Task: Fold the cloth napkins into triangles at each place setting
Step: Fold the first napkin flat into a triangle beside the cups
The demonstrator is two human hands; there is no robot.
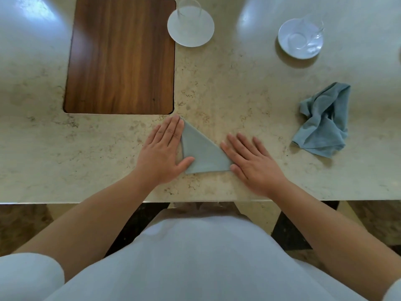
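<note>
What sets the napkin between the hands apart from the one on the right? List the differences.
Shape: the folded napkin is a flat, neat triangle; the crumpled napkin is a bunched, wrinkled heap.
Contact: the left hand and right hand rest flat at the folded napkin's edges; nothing touches the crumpled napkin.
Place: the folded napkin lies centre, the crumpled napkin farther right.
Both are blue-grey cloth on the table.

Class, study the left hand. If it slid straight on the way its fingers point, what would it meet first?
Probably the near right corner of the wooden panel, just beyond the fingertips of the left hand. It looks set into the table, so the first raised thing may be the saucer beyond.
</note>
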